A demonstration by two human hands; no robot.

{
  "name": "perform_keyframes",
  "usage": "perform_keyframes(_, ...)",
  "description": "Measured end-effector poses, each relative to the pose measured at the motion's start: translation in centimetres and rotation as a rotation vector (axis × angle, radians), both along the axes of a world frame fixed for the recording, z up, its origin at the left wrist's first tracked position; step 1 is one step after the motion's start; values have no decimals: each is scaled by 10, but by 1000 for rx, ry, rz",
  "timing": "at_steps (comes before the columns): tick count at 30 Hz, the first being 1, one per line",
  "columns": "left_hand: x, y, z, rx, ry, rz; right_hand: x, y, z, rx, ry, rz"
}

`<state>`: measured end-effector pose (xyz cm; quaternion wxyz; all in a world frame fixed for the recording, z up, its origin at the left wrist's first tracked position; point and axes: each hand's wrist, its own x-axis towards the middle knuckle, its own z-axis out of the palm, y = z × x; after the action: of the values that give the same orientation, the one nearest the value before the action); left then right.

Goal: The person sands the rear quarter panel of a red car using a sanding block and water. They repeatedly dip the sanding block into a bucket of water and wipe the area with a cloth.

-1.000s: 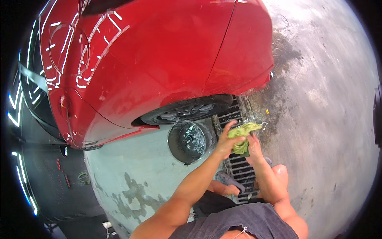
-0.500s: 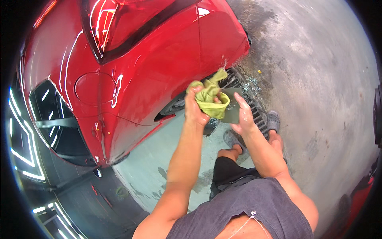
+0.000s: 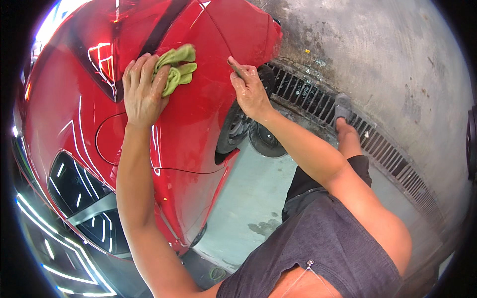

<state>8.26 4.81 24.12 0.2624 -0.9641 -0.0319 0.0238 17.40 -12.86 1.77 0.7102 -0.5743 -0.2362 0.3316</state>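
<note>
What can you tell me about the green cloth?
The cloth is a soft, yellow-green rag that looks like microfibre. It is bunched and folded into lumps, not spread flat. It lies against the shiny red car, beside the dark band below the window. The left hand presses on its left part, fingers spread over it, so part of it is hidden. The right hand rests on the car nearby, apart from it.

The left hand point(image 3: 143, 92) presses a green cloth point(image 3: 176, 69) on the red car point(image 3: 64, 124); the right hand point(image 3: 250, 89) rests beside.
</note>
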Motion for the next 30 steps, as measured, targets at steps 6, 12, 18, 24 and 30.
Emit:
perform_keyframes(6,-22,6,-2,16,13,-95,-16,13,-8,-97,-139,-107)
perform_keyframes(12,-20,18,-14,-47,-88,-149,-1,37,-6,1,-126,-287)
perform_keyframes(18,-17,24,-19,10,-90,-116,3,68,-14,4,-418,-290)
perform_keyframes(24,-18,25,-23,11,-88,-104,-9,63,-33,-34,-636,-130)
perform_keyframes(30,-19,26,-24,22,-122,-140,-4,78,-28,-29,-726,-256)
